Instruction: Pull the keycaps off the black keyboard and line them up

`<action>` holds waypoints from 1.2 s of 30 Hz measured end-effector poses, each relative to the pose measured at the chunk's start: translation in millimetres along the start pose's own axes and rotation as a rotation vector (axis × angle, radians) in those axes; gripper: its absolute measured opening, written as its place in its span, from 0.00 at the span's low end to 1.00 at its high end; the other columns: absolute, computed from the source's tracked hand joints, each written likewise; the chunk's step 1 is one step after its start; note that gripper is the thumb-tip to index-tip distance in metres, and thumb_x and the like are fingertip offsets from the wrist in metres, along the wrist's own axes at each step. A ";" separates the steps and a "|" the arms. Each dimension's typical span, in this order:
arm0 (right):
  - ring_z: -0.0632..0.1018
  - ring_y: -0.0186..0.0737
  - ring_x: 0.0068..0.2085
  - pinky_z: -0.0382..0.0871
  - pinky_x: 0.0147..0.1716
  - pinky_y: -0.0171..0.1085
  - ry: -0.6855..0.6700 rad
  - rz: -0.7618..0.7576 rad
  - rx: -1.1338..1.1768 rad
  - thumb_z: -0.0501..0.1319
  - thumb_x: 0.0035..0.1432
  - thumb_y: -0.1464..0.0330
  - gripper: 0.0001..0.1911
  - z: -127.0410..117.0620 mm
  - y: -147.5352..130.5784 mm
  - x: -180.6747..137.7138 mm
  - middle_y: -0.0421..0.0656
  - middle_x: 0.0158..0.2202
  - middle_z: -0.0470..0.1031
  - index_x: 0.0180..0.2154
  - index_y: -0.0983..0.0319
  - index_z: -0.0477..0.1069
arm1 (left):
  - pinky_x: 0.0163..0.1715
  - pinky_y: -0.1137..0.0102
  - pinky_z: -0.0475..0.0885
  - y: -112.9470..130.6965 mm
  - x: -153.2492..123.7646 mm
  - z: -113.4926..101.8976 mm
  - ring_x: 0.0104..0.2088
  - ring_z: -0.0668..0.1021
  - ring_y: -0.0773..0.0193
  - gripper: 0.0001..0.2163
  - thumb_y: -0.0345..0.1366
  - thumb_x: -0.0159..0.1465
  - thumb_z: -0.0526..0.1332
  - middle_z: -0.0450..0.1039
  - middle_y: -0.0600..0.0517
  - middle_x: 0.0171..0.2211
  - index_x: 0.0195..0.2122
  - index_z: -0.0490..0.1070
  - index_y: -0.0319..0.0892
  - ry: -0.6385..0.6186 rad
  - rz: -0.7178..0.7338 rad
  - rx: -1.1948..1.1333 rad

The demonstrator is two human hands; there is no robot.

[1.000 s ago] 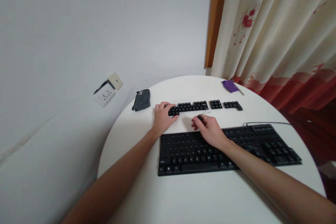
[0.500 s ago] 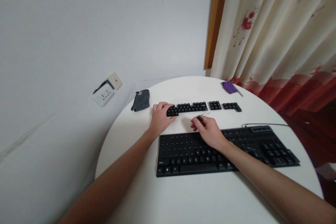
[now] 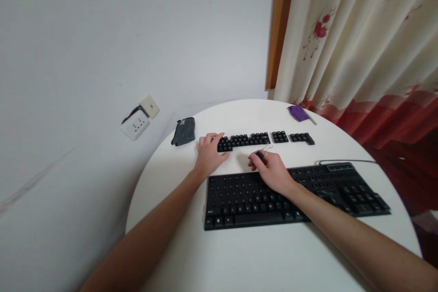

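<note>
My left hand [image 3: 208, 153] rests at the left end of a row of loose black keycaps [image 3: 249, 139], thumb and index finger apart around the end group. Some of those caps are hidden behind its fingers. In my right hand [image 3: 272, 169] is a keycap puller [image 3: 260, 155] with a dark handle and thin wire prongs pointing away to the upper right. This hand is over the upper edge of a black keyboard [image 3: 253, 220]. Bare key posts show on the keyboard's upper left part, while keys remain along its lower rows and right side.
The keyboard lies on a round white table [image 3: 239, 255], its cable [image 3: 349, 161] running off to the right. Toward the back left is a dark grey pouch [image 3: 185, 131]. A purple cloth item [image 3: 298, 113] lies at the back right. Beyond are a wall socket [image 3: 135, 124] and curtains [image 3: 342, 45].
My left index finger has lifted and the thumb and fingers have spread slightly at the keycaps. My right hand has stayed in place with the puller.
</note>
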State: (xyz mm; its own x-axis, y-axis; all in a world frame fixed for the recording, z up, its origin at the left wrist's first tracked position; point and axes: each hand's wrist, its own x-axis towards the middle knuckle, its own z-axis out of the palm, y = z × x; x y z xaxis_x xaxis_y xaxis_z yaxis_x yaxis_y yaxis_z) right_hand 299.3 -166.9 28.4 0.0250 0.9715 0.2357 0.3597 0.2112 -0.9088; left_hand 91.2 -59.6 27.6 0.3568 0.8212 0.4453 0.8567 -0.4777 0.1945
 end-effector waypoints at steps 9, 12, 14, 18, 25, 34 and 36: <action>0.80 0.40 0.31 0.72 0.32 0.37 0.001 0.016 0.011 0.54 0.67 0.59 0.17 -0.3 0.1 -0.1 0.46 0.30 0.80 0.33 0.63 0.74 | 0.53 0.56 0.64 -0.3 3.9 -2.4 0.51 0.69 0.48 0.29 0.41 0.55 0.68 0.68 0.45 0.52 0.58 0.67 0.46 0.084 -0.028 -0.102; 0.80 0.40 0.31 0.72 0.32 0.36 0.000 0.025 0.027 0.54 0.67 0.59 0.17 1.0 -0.8 -0.4 0.46 0.30 0.80 0.34 0.64 0.74 | 0.46 0.63 0.68 2.7 4.9 -12.3 0.42 0.74 0.57 0.14 0.36 0.61 0.62 0.74 0.48 0.42 0.48 0.72 0.43 0.076 -0.020 -0.251; 0.80 0.40 0.31 0.72 0.32 0.36 0.003 0.021 0.027 0.54 0.67 0.59 0.18 -0.7 -3.7 -0.1 0.47 0.30 0.80 0.34 0.64 0.74 | 0.35 0.69 0.69 9.8 2.1 -20.3 0.31 0.73 0.64 0.07 0.35 0.63 0.58 0.75 0.52 0.32 0.39 0.74 0.42 -0.085 -0.003 -0.382; 0.78 0.40 0.32 0.69 0.33 0.37 0.002 -0.047 -0.063 0.54 0.67 0.59 0.18 -19.0 -17.7 3.3 0.46 0.32 0.80 0.34 0.63 0.75 | 0.29 0.73 0.66 32.0 -10.1 -35.7 0.28 0.72 0.67 0.08 0.38 0.64 0.60 0.75 0.53 0.29 0.36 0.77 0.40 -0.545 0.216 -0.610; 0.73 0.37 0.27 0.64 0.27 0.35 -0.361 -0.114 -0.201 0.56 0.65 0.62 0.15 -60.6 -39.8 5.2 0.40 0.25 0.76 0.35 0.63 0.79 | 0.32 0.73 0.66 52.5 -20.8 -46.8 0.30 0.74 0.67 0.07 0.38 0.61 0.65 0.74 0.52 0.31 0.39 0.79 0.43 -0.742 0.485 -0.693; 0.76 0.36 0.29 0.69 0.32 0.34 -0.655 -0.200 -0.064 0.59 0.62 0.69 0.11 -51.6 -47.3 -7.1 0.39 0.29 0.80 0.35 0.61 0.81 | 0.36 0.71 0.68 50.2 -20.8 -37.1 0.33 0.74 0.66 0.08 0.38 0.58 0.69 0.72 0.53 0.31 0.35 0.77 0.41 -0.800 0.545 -0.707; 0.75 0.35 0.27 0.69 0.30 0.33 -0.658 -0.166 -0.059 0.61 0.59 0.68 0.09 -51.4 -47.2 -9.6 0.38 0.26 0.79 0.33 0.61 0.81 | 0.36 0.71 0.67 49.6 -20.5 -35.7 0.33 0.74 0.65 0.08 0.39 0.58 0.69 0.72 0.53 0.30 0.34 0.77 0.41 -0.806 0.538 -0.716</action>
State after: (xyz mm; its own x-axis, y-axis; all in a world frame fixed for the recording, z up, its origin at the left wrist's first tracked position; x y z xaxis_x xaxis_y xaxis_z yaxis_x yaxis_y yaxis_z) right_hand 330.1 -191.8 86.8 -0.6007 0.7938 0.0951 0.3602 0.3749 -0.8542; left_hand 113.1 -111.3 59.4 0.9537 0.3006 -0.0062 0.2169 -0.6737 0.7065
